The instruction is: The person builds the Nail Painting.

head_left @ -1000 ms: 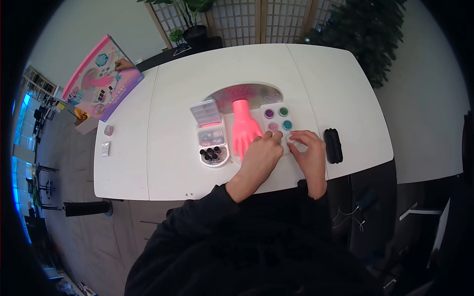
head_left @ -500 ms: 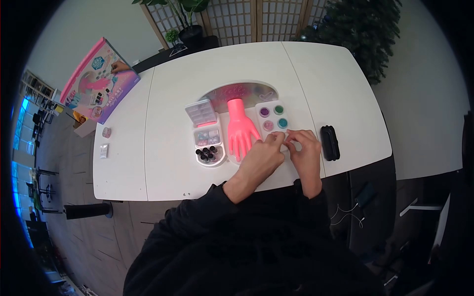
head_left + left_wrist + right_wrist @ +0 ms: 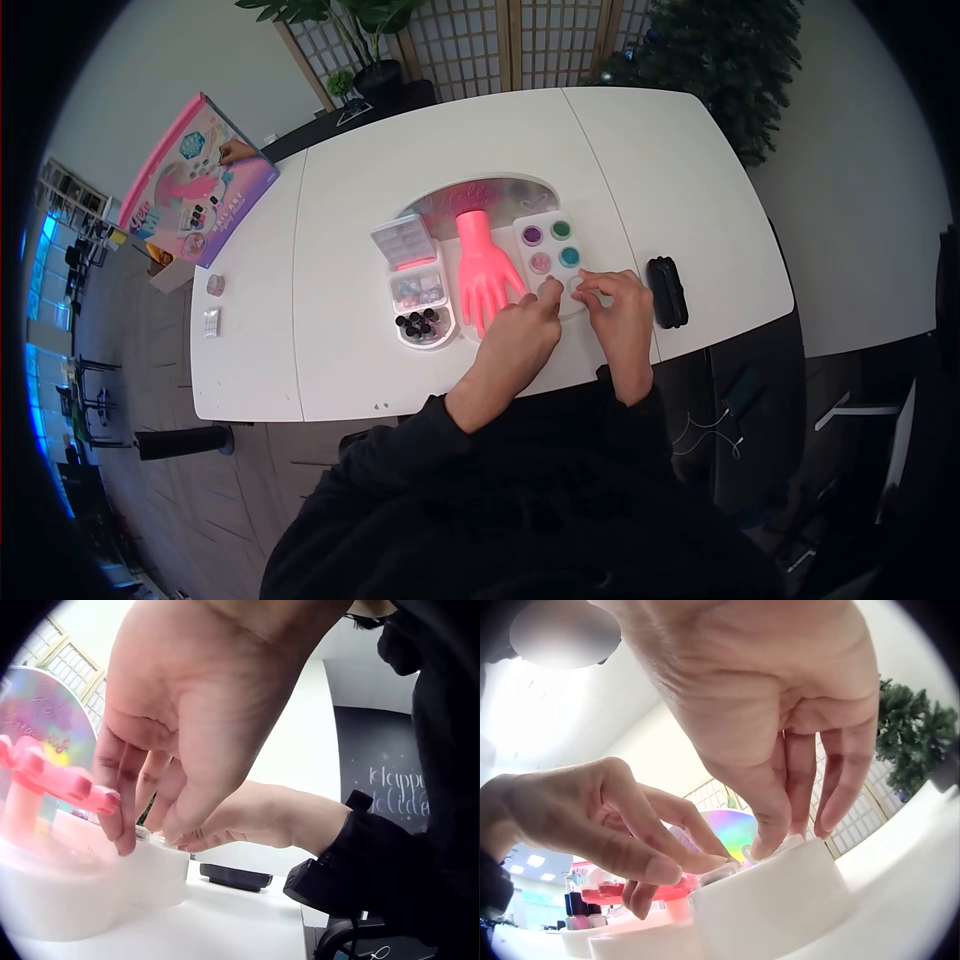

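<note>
On the white tray (image 3: pixel 523 250) at the right of the pink hand model (image 3: pixel 482 272) sit purple, green, pink and teal pots. My left hand (image 3: pixel 518 342) touches the tray's lower left pot with extended fingers, and part of that pot (image 3: pixel 718 872) shows in the right wrist view. Beside it, my right hand (image 3: pixel 622 322) pinches a small pale, round piece (image 3: pixel 577 285) at the lower right of the tray. In the left wrist view my left hand (image 3: pixel 202 697) partly hides the contact. The right wrist view shows my right hand (image 3: pixel 780 697) above the tray edge.
Left of the model stand an open clear-lidded case (image 3: pixel 405 240) and several black-capped bottles (image 3: pixel 416 322). A black case (image 3: pixel 667 292) lies right of my hands. A colourful box (image 3: pixel 200 185), a small jar (image 3: pixel 215 285) and a white packet (image 3: pixel 211 322) are at the far left.
My left hand has drawn slightly left and down from my right hand, and a gap now shows between their fingertips. The head view has shifted a little.
</note>
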Available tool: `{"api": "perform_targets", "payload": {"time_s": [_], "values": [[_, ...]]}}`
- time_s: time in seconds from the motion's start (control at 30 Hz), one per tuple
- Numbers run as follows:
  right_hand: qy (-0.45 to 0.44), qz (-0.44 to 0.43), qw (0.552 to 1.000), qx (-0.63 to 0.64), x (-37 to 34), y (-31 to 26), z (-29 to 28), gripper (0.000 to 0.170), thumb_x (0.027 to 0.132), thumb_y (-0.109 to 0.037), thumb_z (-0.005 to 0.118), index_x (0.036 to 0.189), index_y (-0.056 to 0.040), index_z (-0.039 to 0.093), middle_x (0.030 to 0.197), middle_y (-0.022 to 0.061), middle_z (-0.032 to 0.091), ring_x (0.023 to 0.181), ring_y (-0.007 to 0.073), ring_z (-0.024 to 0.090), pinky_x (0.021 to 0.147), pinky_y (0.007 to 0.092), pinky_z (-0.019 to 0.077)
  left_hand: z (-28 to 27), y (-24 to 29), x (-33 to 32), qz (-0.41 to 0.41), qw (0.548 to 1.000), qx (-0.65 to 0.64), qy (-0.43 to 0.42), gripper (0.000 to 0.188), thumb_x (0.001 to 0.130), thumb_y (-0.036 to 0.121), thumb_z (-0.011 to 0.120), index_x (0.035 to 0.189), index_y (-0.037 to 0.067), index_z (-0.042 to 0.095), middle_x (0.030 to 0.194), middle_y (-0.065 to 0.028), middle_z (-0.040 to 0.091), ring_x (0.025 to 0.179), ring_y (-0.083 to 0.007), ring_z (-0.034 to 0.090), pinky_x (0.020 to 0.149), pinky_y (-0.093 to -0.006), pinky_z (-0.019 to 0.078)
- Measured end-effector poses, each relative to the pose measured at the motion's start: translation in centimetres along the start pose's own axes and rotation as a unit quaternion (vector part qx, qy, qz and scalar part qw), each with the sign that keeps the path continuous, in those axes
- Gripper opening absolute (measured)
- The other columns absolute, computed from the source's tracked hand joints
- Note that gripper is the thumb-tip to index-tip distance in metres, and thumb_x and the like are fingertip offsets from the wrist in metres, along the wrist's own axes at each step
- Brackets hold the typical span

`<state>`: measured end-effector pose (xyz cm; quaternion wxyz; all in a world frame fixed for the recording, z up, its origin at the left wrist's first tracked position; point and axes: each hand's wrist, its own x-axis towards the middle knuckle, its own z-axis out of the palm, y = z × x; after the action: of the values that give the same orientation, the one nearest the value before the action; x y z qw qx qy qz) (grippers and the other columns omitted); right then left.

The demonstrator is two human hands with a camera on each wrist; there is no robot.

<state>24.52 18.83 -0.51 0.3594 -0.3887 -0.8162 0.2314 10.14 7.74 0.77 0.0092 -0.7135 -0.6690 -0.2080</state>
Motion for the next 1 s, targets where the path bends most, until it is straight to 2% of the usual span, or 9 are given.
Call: {"api": "perform_targets", "payload": {"time_s": [0.1,0.23,0.33,0.43,0.5,0.57,0.7,0.9,1.0], "values": [[0.000,0.007,1.000,-0.025,0.1,-0.5,-0.3,0.012,0.078,-0.005,0.090,0.088,-0.0044,0.083,0.107,0.0060,0.084,0.082,0.0261,0.070,0.076,0.0352,0.0609,0.5,0.4,-0.1,0.009,0.999,0.029,-0.016,0.025,0.095,0.001,0.063,0.114,-0.015,0.066,0.122,-0.0177,0.061,0.086,-0.0343,0.071,0.071,-0.0462,0.0635],[-0.006,0.001,0.999,-0.038,0.1,-0.7,-0.6,0.012,0.079,-0.007,0.090,0.089,-0.0064,0.083,0.107,0.0036,0.084,0.079,0.0246,0.068,0.072,0.0345,0.0603,0.3,0.3,-0.2,-0.012,1.000,0.022,-0.016,0.023,0.093,0.002,0.065,0.110,-0.012,0.071,0.124,-0.0169,0.063,0.087,-0.0335,0.073,0.074,-0.0439,0.0650],[-0.041,-0.004,0.999,-0.028,0.0,-0.2,-1.1,0.016,0.079,-0.002,0.089,0.094,-0.0059,0.083,0.118,0.0058,0.082,0.086,0.0239,0.072,0.073,0.0339,0.0614,-2.1,-0.5,-1.0,-0.018,0.996,-0.077,0.029,0.019,0.091,0.001,0.070,0.108,-0.003,0.076,0.126,-0.0168,0.065,0.087,-0.0324,0.075,0.074,-0.0426,0.0647],[-0.059,-0.002,0.996,0.069,-0.1,0.2,-2.0,0.026,0.080,0.007,0.085,0.103,-0.0050,0.082,0.133,0.0092,0.077,0.097,0.0251,0.075,0.076,0.0328,0.0626,-6.1,0.4,-1.9,-0.044,0.987,-0.128,0.082,0.023,0.089,0.000,0.075,0.110,0.006,0.080,0.124,-0.0131,0.068,0.084,-0.0292,0.076,0.072,-0.0410,0.0631],[-0.044,-0.013,0.997,0.064,0.1,-0.5,-3.0,0.033,0.081,0.013,0.080,0.109,-0.0043,0.080,0.140,0.0116,0.072,0.107,0.0269,0.076,0.079,0.0324,0.0634,-8.5,-0.3,-2.8,-0.051,0.990,-0.109,0.073,0.023,0.088,0.000,0.075,0.110,0.006,0.080,0.121,-0.0107,0.069,0.083,-0.0276,0.075,0.070,-0.0407,0.0619],[-0.041,-0.013,0.997,0.058,0.1,-0.1,-3.3,0.034,0.081,0.013,0.080,0.111,-0.0046,0.080,0.138,0.0113,0.072,0.107,0.0267,0.075,0.079,0.0322,0.0634,-10.1,-1.5,-3.5,-0.066,0.992,-0.068,0.083,0.024,0.087,0.000,0.077,0.110,0.007,0.079,0.113,-0.0042,0.071,0.079,-0.0240,0.073,0.067,-0.0391,0.0595],[-0.028,-0.005,0.999,0.044,0.6,0.2,-3.9,0.034,0.083,0.014,0.078,0.111,-0.0050,0.079,0.134,0.0103,0.072,0.107,0.0256,0.074,0.079,0.0322,0.0633,-10.9,-5.2,-5.0,-0.118,0.985,0.007,0.127,0.021,0.088,0.001,0.077,0.107,0.008,0.081,0.114,-0.0023,0.071,0.072,-0.0231,0.071,0.065,-0.0385,0.0578],[-0.008,-0.010,0.999,0.041,1.5,-1.1,-4.1,0.031,0.086,0.013,0.075,0.110,-0.0047,0.079,0.132,0.0098,0.072,0.106,0.0247,0.074,0.080,0.0319,0.0631,-11.9,-7.9,-7.4,-0.193,0.975,0.001,0.108,0.010,0.095,0.009,0.077,0.103,0.008,0.081,0.112,-0.0025,0.071,0.077,-0.0253,0.074,0.066,-0.0404,0.0575],[0.014,-0.027,0.998,0.054,2.1,-2.1,-3.6,0.024,0.088,0.010,0.076,0.108,-0.0030,0.078,0.127,0.0114,0.073,0.100,0.0301,0.074,0.074,0.0347,0.0621,-12.2,-8.7,-7.9,-0.205,0.973,0.005,0.106,0.010,0.096,0.013,0.078,0.104,0.008,0.082,0.108,-0.0025,0.072,0.076,-0.0261,0.073,0.067,-0.0404,0.0574]]}}
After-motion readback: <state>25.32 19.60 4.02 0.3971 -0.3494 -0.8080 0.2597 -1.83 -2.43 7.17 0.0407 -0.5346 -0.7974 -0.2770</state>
